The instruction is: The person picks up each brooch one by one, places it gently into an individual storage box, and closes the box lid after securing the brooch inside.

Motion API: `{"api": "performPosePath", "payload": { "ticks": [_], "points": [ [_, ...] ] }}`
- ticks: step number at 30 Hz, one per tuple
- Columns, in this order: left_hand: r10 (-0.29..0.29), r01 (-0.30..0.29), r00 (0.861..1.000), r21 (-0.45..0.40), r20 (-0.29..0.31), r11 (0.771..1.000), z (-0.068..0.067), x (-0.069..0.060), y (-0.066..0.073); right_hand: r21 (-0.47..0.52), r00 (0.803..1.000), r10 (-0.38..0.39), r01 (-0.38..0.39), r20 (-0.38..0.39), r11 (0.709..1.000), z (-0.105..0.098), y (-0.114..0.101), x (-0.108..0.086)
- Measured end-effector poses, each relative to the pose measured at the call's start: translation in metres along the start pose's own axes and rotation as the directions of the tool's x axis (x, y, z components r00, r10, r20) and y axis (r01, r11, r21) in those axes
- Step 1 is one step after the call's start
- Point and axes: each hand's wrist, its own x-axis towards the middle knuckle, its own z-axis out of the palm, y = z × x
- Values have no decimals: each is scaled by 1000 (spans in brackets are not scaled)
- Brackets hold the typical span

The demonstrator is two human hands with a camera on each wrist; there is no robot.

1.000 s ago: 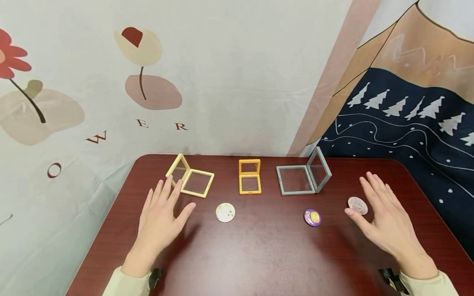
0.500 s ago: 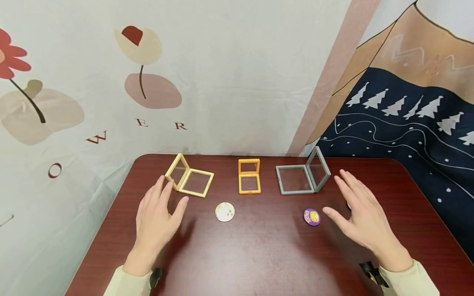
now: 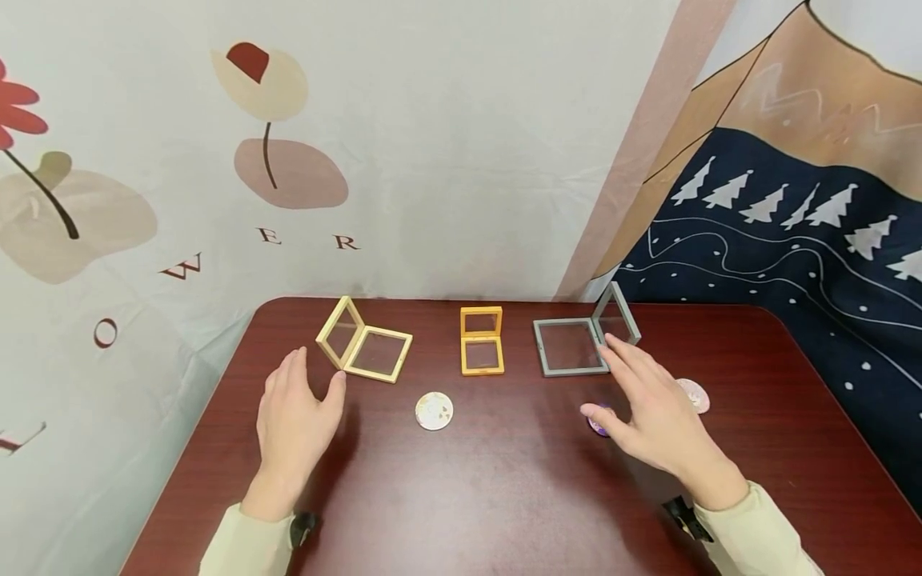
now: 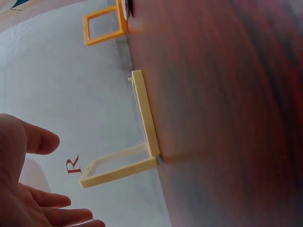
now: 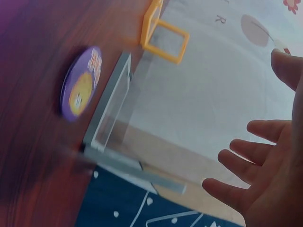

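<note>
The left hand (image 3: pixel 294 424) hovers with relaxed fingers in front of the pale yellow case (image 3: pixel 380 354), holding nothing; in the left wrist view that case (image 4: pixel 146 113) stands with its lid up. Over the purple badge (image 3: pixel 599 422) is the right hand (image 3: pixel 659 416), fingers spread and holding nothing, its fingertips overlapping the grey case (image 3: pixel 569 373) in the head view. The right wrist view shows the whole purple badge (image 5: pixel 81 85) beside the grey case (image 5: pixel 106 101). A pink round badge (image 3: pixel 695 395) lies right of the right hand, partly covered by it.
Between the two larger cases stands a small orange case (image 3: pixel 482 370), its lid raised. A white round badge (image 3: pixel 434 410) lies in front of it. Behind the dark red table (image 3: pixel 461 496) hangs printed cloth (image 3: pixel 446 160).
The right hand has moved left from beside the pink badge to over the purple one. The left hand has shifted slightly left and away from the pale yellow case.
</note>
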Motion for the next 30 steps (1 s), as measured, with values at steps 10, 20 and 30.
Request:
{"api": "performPosePath", "payload": {
  "ticks": [10, 20, 30],
  "points": [
    [-100, 103, 988, -18, 115, 995, 4, 16, -8, 32, 994, -25, 22, 105, 999, 23, -22, 16],
    [-139, 152, 968, -45, 210, 987, 8, 27, -21, 39, 977, -88, 82, 195, 996, 50, -50, 33],
    [-143, 164, 953, -54, 268, 985, 12, 36, -17, 66, 952, -130, 116, 277, 991, 82, -72, 48]
  ]
}}
